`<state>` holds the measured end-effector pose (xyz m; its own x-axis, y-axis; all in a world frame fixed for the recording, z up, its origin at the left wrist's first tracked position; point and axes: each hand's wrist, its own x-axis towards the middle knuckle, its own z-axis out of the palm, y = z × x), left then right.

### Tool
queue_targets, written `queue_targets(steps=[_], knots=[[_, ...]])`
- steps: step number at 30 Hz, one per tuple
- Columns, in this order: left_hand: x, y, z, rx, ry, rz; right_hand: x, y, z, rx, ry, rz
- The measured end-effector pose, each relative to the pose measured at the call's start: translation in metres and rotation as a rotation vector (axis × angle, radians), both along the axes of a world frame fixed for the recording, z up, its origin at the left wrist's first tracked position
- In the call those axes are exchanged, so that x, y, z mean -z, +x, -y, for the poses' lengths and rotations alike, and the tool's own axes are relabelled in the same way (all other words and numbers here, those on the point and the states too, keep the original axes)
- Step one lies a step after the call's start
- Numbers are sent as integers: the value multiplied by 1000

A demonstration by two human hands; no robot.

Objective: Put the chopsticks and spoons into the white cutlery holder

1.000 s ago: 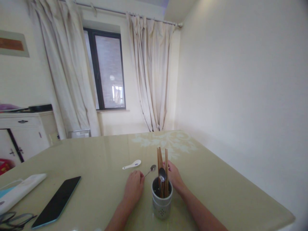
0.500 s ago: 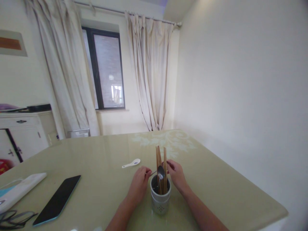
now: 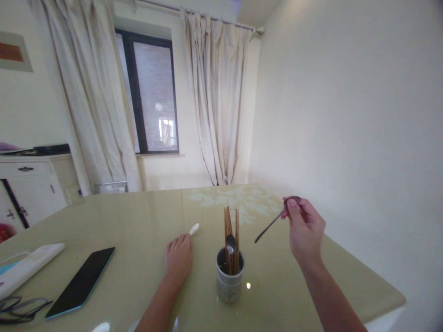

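Note:
My right hand (image 3: 306,226) is raised over the right side of the table, closed on a metal spoon (image 3: 270,227). It pinches the spoon near its bowl, and the thin handle slants down to the left. My left hand (image 3: 179,256) is low at the table, its fingers closed over the handle of a white soup spoon (image 3: 194,228); only the bowl shows beyond the fingers. Between both hands stands a grey utensil holder (image 3: 230,288), upright. Several wooden chopsticks (image 3: 237,235) and another metal spoon (image 3: 230,243), bowl up, stand in it.
On the left of the table (image 3: 138,267) lie a black tablet-like device (image 3: 83,281), a white flat object (image 3: 32,267) and a pair of glasses (image 3: 24,309). A white wall (image 3: 346,115) runs along the right side. Behind are curtains (image 3: 221,101) and a window (image 3: 155,97).
My right hand has moved right and up, away from the holder, with the metal spoon. My left hand has let go of that spoon, moved left and taken the white soup spoon's handle.

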<state>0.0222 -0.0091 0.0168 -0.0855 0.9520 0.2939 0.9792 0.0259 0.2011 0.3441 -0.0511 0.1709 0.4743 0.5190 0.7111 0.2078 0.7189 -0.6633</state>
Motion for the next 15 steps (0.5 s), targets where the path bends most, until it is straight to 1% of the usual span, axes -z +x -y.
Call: queue_targets(steps=[2, 4, 6, 9, 12, 15], knots=[[-5, 0, 1, -2, -10, 4, -6, -11, 9, -102, -56, 52], [-8, 0, 2, 3, -15, 17, -6, -24, 17, -191, -117, 107], [-8, -1, 2, 14, -16, 40, -1, -38, 22, -269, -170, 152], [-6, -2, 0, 37, -9, 93, 12, -52, 25, -365, -259, 216], [-1, 0, -4, 66, 16, 166, 26, -59, 26, -411, -379, 343], [5, 4, -8, 97, 59, 228, 36, -61, 27, -375, -479, 498]])
